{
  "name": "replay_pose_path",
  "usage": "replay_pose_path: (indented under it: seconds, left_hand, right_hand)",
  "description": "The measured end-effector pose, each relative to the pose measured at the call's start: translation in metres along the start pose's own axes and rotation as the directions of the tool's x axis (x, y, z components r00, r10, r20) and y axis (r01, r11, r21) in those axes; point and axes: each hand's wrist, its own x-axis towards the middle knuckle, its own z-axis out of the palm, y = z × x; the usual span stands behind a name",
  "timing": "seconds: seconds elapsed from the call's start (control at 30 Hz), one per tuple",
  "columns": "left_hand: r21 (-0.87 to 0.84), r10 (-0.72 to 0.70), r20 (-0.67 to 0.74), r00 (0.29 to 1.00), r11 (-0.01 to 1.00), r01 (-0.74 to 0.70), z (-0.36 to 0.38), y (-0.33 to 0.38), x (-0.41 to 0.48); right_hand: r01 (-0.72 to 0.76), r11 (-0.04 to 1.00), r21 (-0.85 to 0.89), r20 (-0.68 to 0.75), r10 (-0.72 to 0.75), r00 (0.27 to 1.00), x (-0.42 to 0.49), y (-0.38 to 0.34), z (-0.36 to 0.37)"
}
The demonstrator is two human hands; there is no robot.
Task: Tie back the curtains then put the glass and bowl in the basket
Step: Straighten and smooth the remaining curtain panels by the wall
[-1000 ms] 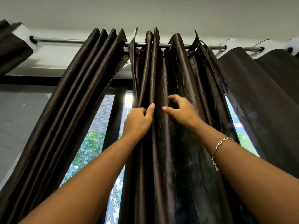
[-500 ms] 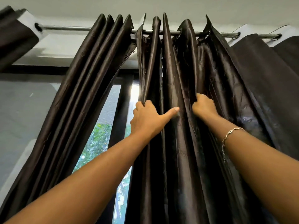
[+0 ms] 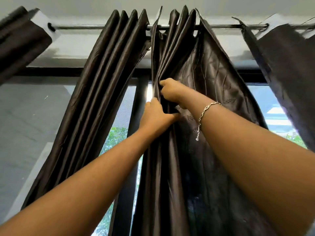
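Dark brown satin curtains hang from a metal rod point(image 3: 221, 26) near the ceiling. The middle curtain panel point(image 3: 208, 79) is gathered into folds where both my hands hold it. My left hand point(image 3: 156, 115) grips the bunched folds from the left, thumb stretched rightward across the cloth. Just above it, my right hand point(image 3: 171, 90), with a silver bracelet on its wrist, curls round the same folds near the panel's left edge. A second pleated curtain point(image 3: 109, 79) hangs slanting to the left. No glass, bowl or basket is in view.
Another curtain point(image 3: 289, 68) hangs at the right and a further piece point(image 3: 18, 43) at the top left. Behind them are the black window frame point(image 3: 134, 103), an insect screen and green trees outside. A grey wall lies to the left.
My right hand has moved left and drawn the curtain's folds together beside my left hand. More window now shows at the right of the middle panel. The view has shifted leftward.
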Motion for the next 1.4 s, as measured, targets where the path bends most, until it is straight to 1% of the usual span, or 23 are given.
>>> replay_pose_path:
  seconds: [0.1, 0.17, 0.2, 0.27, 0.33, 0.4, 0.43, 0.47, 0.5, 0.53, 0.57, 0.6, 0.63, 0.67, 0.7, 0.77, 0.8, 0.87, 0.93, 1.0, 1.07, 1.23, 1.4]
  left_hand:
    - [0.028, 0.006, -0.046, 0.999, 1.0, -0.005, 0.002, -0.007, 0.005]
    - [0.043, 0.01, -0.054, 0.998, 0.999, -0.008, 0.005, -0.01, 0.003]
    - [0.034, 0.021, -0.051, 0.998, 0.999, -0.019, 0.007, -0.01, 0.001]
    - [-0.014, 0.054, -0.055, 0.997, 0.998, -0.055, 0.011, -0.009, -0.003]
    - [-0.033, 0.049, -0.078, 0.996, 0.998, -0.052, 0.016, -0.008, -0.004]
    - [-0.03, 0.003, -0.098, 0.995, 1.0, -0.006, 0.019, -0.008, -0.003]
    - [-0.031, -0.013, -0.099, 0.995, 0.999, 0.01, 0.021, -0.008, -0.002]
    - [-0.035, -0.024, -0.096, 0.995, 0.999, 0.021, 0.023, -0.008, -0.002]
    - [-0.045, -0.037, -0.089, 0.995, 0.998, 0.034, 0.024, -0.006, -0.002]
    - [-0.055, -0.053, -0.083, 0.995, 0.997, 0.049, 0.025, -0.005, -0.003]
    - [-0.065, -0.074, -0.082, 0.994, 0.996, 0.069, 0.026, -0.002, -0.004]
    - [-0.07, -0.093, -0.086, 0.992, 0.994, 0.087, 0.026, 0.001, -0.005]
    - [-0.071, -0.109, -0.092, 0.99, 0.992, 0.103, 0.026, 0.004, -0.006]
    - [-0.072, -0.118, -0.101, 0.988, 0.991, 0.111, 0.027, 0.007, -0.006]
    - [-0.074, -0.114, -0.109, 0.987, 0.992, 0.107, 0.028, 0.01, -0.006]
    - [-0.061, -0.077, -0.111, 0.991, 0.996, 0.07, 0.032, 0.016, -0.004]
    - [-0.049, -0.049, -0.113, 0.992, 0.998, 0.044, 0.035, 0.02, -0.003]
    - [-0.021, 0.005, -0.117, 0.993, 1.0, -0.007, 0.043, 0.028, -0.003]
    - [-0.036, 0.058, -0.093, 0.994, 0.997, -0.061, 0.054, 0.038, -0.004]
    - [-0.09, 0.085, -0.04, 0.996, 0.992, -0.088, 0.068, 0.051, -0.004]
    - [-0.123, 0.093, 0.026, 0.995, 0.988, -0.089, 0.082, 0.066, -0.003]
    - [-0.129, 0.091, 0.09, 0.992, 0.988, -0.079, 0.123, 0.115, 0.002]
    - [-0.151, 0.129, 0.144, 0.981, 0.983, -0.107, 0.167, 0.149, -0.001]
  right_hand:
    - [0.032, 0.998, 0.052, 0.057, -0.035, 0.998, -0.006, 0.006, -0.001]
    - [0.024, 0.999, 0.046, 0.031, -0.025, 0.999, -0.011, 0.023, -0.002]
    - [0.01, 1.0, 0.018, -0.02, -0.01, 1.0, -0.013, 0.032, -0.004]
    - [-0.024, 0.993, -0.114, -0.173, 0.004, 0.985, -0.019, 0.051, -0.015]
    - [-0.093, 0.964, -0.251, -0.378, -0.009, 0.926, -0.025, 0.069, -0.031]
    - [-0.183, 0.924, -0.334, -0.545, -0.031, 0.838, -0.034, 0.087, -0.048]
    - [-0.244, 0.91, -0.336, -0.604, -0.009, 0.797, -0.039, 0.097, -0.056]
    - [-0.317, 0.9, -0.301, -0.639, 0.056, 0.767, -0.043, 0.108, -0.064]
    - [-0.395, 0.888, -0.236, -0.645, 0.161, 0.747, -0.046, 0.119, -0.071]
    - [-0.468, 0.869, -0.157, -0.617, 0.284, 0.734, -0.049, 0.131, -0.076]
    - [-0.514, 0.854, -0.083, -0.555, 0.389, 0.735, -0.051, 0.14, -0.08]
    - [-0.518, 0.855, -0.013, -0.46, 0.455, 0.762, -0.051, 0.147, -0.08]
    - [-0.483, 0.874, 0.06, -0.35, 0.471, 0.81, -0.052, 0.151, -0.078]
    - [-0.428, 0.896, 0.122, -0.253, 0.445, 0.859, -0.054, 0.152, -0.073]
    - [-0.374, 0.914, 0.159, -0.199, 0.401, 0.894, -0.054, 0.149, -0.066]
    - [-0.279, 0.942, 0.187, -0.172, 0.311, 0.935, -0.052, 0.139, -0.055]
    - [-0.248, 0.945, 0.215, -0.17, 0.286, 0.943, -0.05, 0.131, -0.05]
    - [-0.237, 0.92, 0.312, -0.141, 0.292, 0.946, -0.047, 0.116, -0.043]
    - [-0.223, 0.904, 0.365, -0.092, 0.273, 0.958, -0.049, 0.107, -0.043]
    - [-0.255, 0.847, 0.466, 0.016, 0.28, 0.96, -0.054, 0.103, -0.049]
    - [-0.299, 0.803, 0.515, 0.101, 0.29, 0.952, -0.058, 0.103, -0.058]
    - [-0.359, 0.73, 0.582, 0.063, 0.4, 0.914, -0.066, 0.126, -0.093]
    - [-0.427, 0.679, 0.597, 0.076, 0.482, 0.873, -0.078, 0.162, -0.133]
